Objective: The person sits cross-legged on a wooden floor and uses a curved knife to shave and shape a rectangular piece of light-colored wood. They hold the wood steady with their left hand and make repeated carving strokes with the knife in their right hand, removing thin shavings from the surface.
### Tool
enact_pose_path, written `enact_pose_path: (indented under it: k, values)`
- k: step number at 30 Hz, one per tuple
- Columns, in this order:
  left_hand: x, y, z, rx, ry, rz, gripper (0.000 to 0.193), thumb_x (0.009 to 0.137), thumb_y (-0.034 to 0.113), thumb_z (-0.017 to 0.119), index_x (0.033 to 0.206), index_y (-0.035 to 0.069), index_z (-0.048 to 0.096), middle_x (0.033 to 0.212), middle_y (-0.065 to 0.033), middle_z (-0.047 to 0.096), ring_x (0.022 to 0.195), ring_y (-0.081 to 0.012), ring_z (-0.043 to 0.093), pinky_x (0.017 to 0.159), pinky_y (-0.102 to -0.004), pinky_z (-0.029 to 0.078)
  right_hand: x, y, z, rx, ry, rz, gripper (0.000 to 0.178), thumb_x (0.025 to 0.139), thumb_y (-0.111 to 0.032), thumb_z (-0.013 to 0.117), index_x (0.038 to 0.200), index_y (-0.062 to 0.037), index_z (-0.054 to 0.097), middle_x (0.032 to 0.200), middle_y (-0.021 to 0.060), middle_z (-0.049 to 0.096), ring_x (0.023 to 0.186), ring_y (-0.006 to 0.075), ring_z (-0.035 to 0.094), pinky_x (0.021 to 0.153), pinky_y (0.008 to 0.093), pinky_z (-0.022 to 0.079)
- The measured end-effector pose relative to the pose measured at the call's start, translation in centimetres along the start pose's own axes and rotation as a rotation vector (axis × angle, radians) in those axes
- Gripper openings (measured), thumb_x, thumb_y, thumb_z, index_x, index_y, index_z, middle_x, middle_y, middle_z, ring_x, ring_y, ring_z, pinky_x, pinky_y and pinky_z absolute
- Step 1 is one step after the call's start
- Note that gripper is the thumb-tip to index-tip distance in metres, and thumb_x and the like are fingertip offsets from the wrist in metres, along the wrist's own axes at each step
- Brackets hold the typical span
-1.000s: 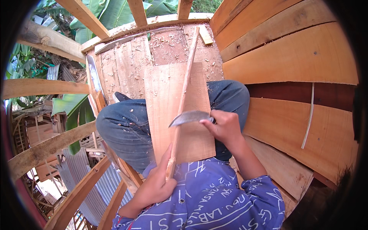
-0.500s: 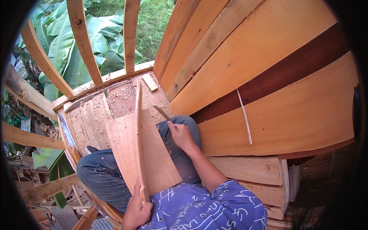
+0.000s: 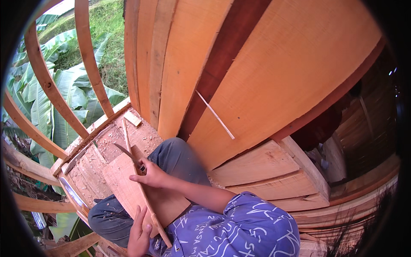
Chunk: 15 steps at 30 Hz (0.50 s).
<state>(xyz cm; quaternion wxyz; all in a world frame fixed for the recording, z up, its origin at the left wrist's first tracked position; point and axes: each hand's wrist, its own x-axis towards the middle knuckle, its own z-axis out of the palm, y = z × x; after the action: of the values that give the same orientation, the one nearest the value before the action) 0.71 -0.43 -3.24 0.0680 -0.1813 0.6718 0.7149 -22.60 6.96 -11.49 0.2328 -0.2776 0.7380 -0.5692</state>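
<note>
Left hand: bare left hand [image 3: 139,235], fingers extended and loosely open, just beside the stick's near end; not wrapped round it, contact can't tell.
Right hand: bare right hand [image 3: 152,174], fist closed round the dark handle of a curved steel-bladed knife [image 3: 125,151].
Blade: points up-left, crosses over the stick's far half.
Stick: long, thin, pale wooden stick [image 3: 159,229], lies lengthwise over the board, near end by the shirt, far end over the floor.
Board: flat, pale rectangular wooden board [image 3: 120,175], across the lap.
Floor: brown wooden plank floor [image 3: 85,180], scattered curled wood shavings, short pale wood block [image 3: 132,118] at far corner.
Right side: orange-brown plank wall [image 3: 278,85], thin whitish strip [image 3: 216,115] against it.
</note>
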Motion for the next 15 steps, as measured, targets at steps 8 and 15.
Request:
enact_pose_path:
  k: [8,15]
  values:
    - [9.5,-4.3,-10.6,0.452,0.739,0.017,0.069,0.090,0.018,0.060,0.147,-0.004,0.027,0.146,-0.0294,0.039,0.136,-0.0356,0.039,0.113,-0.0398,0.028,1.0,0.2,0.6,0.328,-0.077,0.112,0.055,0.072,-0.023,0.077,0.112,0.0045,0.052,0.091,0.0112,0.060,0.082,0.0162,0.057,0.073,0.0327,0.050]
    - [16.2,-8.9,-13.6,0.436,0.581,-0.167,0.084,0.088,0.039,0.068,0.143,-0.012,0.031,0.129,-0.0300,0.055,0.116,-0.0341,0.058,0.099,-0.0373,0.044,-0.5,-0.5,-0.4,0.412,-0.072,0.203,0.065,0.078,-0.024,0.079,0.124,0.0106,0.047,0.080,0.0094,0.065,0.057,0.0109,0.058,0.046,0.0250,0.044]
